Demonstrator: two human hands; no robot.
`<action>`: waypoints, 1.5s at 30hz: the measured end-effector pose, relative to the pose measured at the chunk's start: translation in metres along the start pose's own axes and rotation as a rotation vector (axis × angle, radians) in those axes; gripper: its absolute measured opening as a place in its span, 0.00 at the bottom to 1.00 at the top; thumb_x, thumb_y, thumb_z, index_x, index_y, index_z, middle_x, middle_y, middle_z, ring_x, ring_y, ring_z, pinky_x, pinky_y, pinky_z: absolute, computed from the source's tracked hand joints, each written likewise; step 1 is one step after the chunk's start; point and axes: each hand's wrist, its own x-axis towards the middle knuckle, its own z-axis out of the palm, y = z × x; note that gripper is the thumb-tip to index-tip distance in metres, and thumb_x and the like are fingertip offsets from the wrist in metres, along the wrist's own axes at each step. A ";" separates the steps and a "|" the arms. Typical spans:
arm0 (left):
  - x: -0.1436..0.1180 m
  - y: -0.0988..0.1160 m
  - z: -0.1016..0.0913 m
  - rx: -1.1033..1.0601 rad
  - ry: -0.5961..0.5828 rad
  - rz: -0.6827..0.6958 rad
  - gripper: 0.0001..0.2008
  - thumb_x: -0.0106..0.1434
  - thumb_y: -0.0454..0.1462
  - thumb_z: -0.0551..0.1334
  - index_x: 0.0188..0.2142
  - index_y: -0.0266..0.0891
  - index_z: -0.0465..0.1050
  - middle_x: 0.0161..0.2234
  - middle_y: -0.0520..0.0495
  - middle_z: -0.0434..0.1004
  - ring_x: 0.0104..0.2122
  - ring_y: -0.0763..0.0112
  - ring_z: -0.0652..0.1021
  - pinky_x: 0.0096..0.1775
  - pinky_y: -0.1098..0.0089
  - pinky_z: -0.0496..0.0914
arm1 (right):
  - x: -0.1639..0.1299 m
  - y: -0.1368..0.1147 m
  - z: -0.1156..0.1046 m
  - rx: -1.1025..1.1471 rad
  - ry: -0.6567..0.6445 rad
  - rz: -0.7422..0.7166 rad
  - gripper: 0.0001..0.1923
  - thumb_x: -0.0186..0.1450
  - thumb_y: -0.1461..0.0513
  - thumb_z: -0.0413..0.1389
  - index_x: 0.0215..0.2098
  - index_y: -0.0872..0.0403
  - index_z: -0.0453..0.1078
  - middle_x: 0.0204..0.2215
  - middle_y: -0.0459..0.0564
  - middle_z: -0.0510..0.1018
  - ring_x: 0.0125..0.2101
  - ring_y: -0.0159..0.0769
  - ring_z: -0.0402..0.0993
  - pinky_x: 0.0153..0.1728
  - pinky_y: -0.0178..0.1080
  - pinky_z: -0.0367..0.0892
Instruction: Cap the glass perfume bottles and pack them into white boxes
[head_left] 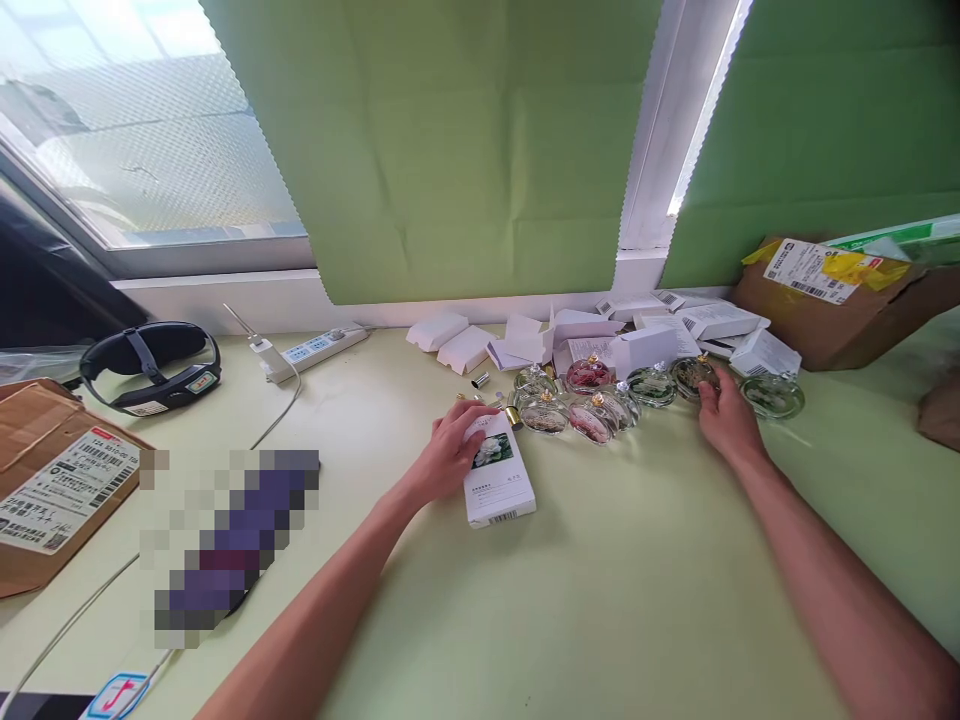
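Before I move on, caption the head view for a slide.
Left hand holds a white box; right hand touches a bottle, other bottles between.

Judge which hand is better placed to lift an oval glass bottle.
Probably the right hand: it touches an oval glass bottle, while the left hand holds a flower-printed carton.

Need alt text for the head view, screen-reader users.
The left hand holds a white flower-printed box at a pale table, while the right hand touches an oval glass bottle beside other bottles. White cartons lie behind, near a green blind.
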 end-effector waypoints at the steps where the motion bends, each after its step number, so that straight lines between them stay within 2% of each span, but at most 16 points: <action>1: 0.000 0.000 -0.002 0.012 0.010 -0.008 0.19 0.72 0.34 0.46 0.57 0.51 0.65 0.60 0.46 0.64 0.58 0.59 0.69 0.61 0.50 0.61 | 0.000 0.001 0.000 0.012 0.001 0.003 0.28 0.70 0.55 0.44 0.64 0.59 0.60 0.50 0.67 0.76 0.46 0.54 0.75 0.47 0.52 0.67; 4: 0.000 -0.001 -0.010 0.058 0.048 -0.041 0.21 0.69 0.31 0.46 0.55 0.50 0.68 0.58 0.47 0.68 0.55 0.60 0.72 0.59 0.51 0.63 | 0.000 0.001 -0.003 0.064 0.015 -0.004 0.30 0.68 0.54 0.49 0.65 0.59 0.58 0.56 0.68 0.72 0.49 0.53 0.75 0.49 0.50 0.68; 7: 0.001 -0.008 -0.017 0.075 0.082 -0.064 0.22 0.67 0.29 0.47 0.53 0.48 0.70 0.57 0.47 0.70 0.53 0.61 0.74 0.57 0.53 0.66 | -0.001 -0.004 -0.007 0.102 0.082 -0.020 0.31 0.66 0.55 0.53 0.64 0.59 0.57 0.59 0.68 0.68 0.51 0.53 0.73 0.50 0.50 0.69; 11: 0.003 -0.018 -0.025 0.112 0.191 -0.126 0.25 0.62 0.26 0.48 0.52 0.47 0.72 0.55 0.47 0.72 0.52 0.61 0.75 0.56 0.53 0.67 | -0.005 -0.021 -0.015 0.146 0.191 -0.063 0.25 0.67 0.59 0.48 0.60 0.58 0.60 0.57 0.65 0.68 0.53 0.49 0.70 0.52 0.50 0.67; 13: 0.003 -0.018 -0.027 0.154 0.271 -0.182 0.25 0.62 0.25 0.48 0.51 0.46 0.71 0.54 0.46 0.72 0.53 0.59 0.73 0.58 0.51 0.64 | -0.008 -0.031 -0.016 0.185 0.139 -0.108 0.21 0.67 0.59 0.48 0.57 0.55 0.64 0.53 0.61 0.73 0.49 0.45 0.72 0.49 0.47 0.70; 15: 0.002 -0.014 -0.027 0.178 0.324 -0.195 0.21 0.65 0.28 0.48 0.51 0.45 0.70 0.52 0.44 0.72 0.54 0.59 0.73 0.59 0.49 0.61 | -0.012 -0.037 -0.015 0.219 0.035 -0.150 0.20 0.66 0.56 0.52 0.54 0.53 0.68 0.50 0.58 0.76 0.47 0.44 0.73 0.47 0.46 0.71; 17: 0.000 -0.005 -0.026 0.188 0.291 -0.122 0.15 0.69 0.34 0.50 0.51 0.46 0.69 0.51 0.45 0.72 0.53 0.59 0.72 0.59 0.50 0.59 | -0.015 -0.040 -0.011 0.236 -0.066 -0.166 0.24 0.63 0.53 0.57 0.56 0.52 0.69 0.52 0.58 0.76 0.47 0.46 0.74 0.47 0.48 0.72; 20: -0.004 0.006 -0.022 0.243 0.108 0.053 0.13 0.69 0.45 0.57 0.51 0.50 0.70 0.53 0.47 0.71 0.55 0.58 0.70 0.61 0.51 0.57 | -0.018 -0.039 -0.004 0.249 -0.151 -0.141 0.29 0.61 0.51 0.59 0.59 0.52 0.68 0.54 0.59 0.75 0.46 0.49 0.76 0.48 0.53 0.71; 22: -0.006 0.008 -0.019 0.292 -0.002 0.109 0.16 0.65 0.48 0.62 0.51 0.51 0.71 0.54 0.47 0.69 0.55 0.56 0.69 0.61 0.49 0.56 | -0.017 -0.036 -0.003 0.269 -0.160 -0.109 0.31 0.61 0.51 0.59 0.60 0.52 0.67 0.52 0.59 0.77 0.46 0.51 0.77 0.50 0.55 0.70; 24: -0.006 0.005 -0.018 0.312 -0.044 0.109 0.16 0.64 0.47 0.64 0.51 0.51 0.71 0.54 0.47 0.69 0.54 0.56 0.70 0.60 0.49 0.57 | -0.016 -0.035 -0.004 0.304 -0.146 -0.073 0.32 0.61 0.50 0.60 0.60 0.51 0.66 0.50 0.58 0.77 0.48 0.52 0.76 0.51 0.56 0.69; 30: -0.004 -0.006 -0.018 0.343 0.059 0.137 0.12 0.70 0.40 0.57 0.52 0.49 0.69 0.53 0.47 0.70 0.53 0.60 0.72 0.58 0.54 0.61 | -0.013 -0.044 -0.022 0.484 -0.088 0.048 0.37 0.57 0.49 0.66 0.61 0.48 0.65 0.47 0.57 0.77 0.50 0.48 0.73 0.51 0.50 0.70; 34: -0.004 0.000 -0.016 0.353 0.114 0.170 0.12 0.73 0.41 0.53 0.52 0.48 0.70 0.52 0.46 0.72 0.51 0.62 0.74 0.58 0.56 0.61 | -0.016 -0.057 -0.036 0.664 -0.141 0.120 0.39 0.53 0.48 0.69 0.61 0.46 0.65 0.42 0.52 0.77 0.44 0.44 0.76 0.44 0.46 0.75; 38: -0.006 0.013 -0.013 0.335 0.145 0.213 0.12 0.73 0.40 0.52 0.52 0.47 0.69 0.50 0.45 0.74 0.50 0.63 0.74 0.56 0.57 0.63 | -0.019 -0.066 -0.047 0.831 -0.222 0.157 0.37 0.52 0.50 0.70 0.58 0.43 0.67 0.38 0.46 0.76 0.38 0.37 0.76 0.37 0.38 0.77; 42: -0.009 0.028 -0.003 0.271 0.119 0.286 0.13 0.73 0.39 0.51 0.54 0.45 0.67 0.50 0.44 0.73 0.49 0.64 0.74 0.54 0.60 0.66 | -0.020 -0.067 -0.055 0.922 -0.262 0.179 0.34 0.53 0.52 0.71 0.56 0.42 0.70 0.40 0.45 0.76 0.40 0.34 0.75 0.36 0.34 0.76; 45: -0.012 0.035 0.007 0.227 0.052 0.314 0.13 0.74 0.39 0.51 0.55 0.45 0.66 0.50 0.43 0.73 0.51 0.63 0.74 0.53 0.60 0.68 | -0.023 -0.066 -0.060 0.975 -0.368 0.174 0.30 0.54 0.51 0.69 0.54 0.44 0.73 0.44 0.48 0.78 0.41 0.37 0.76 0.38 0.37 0.76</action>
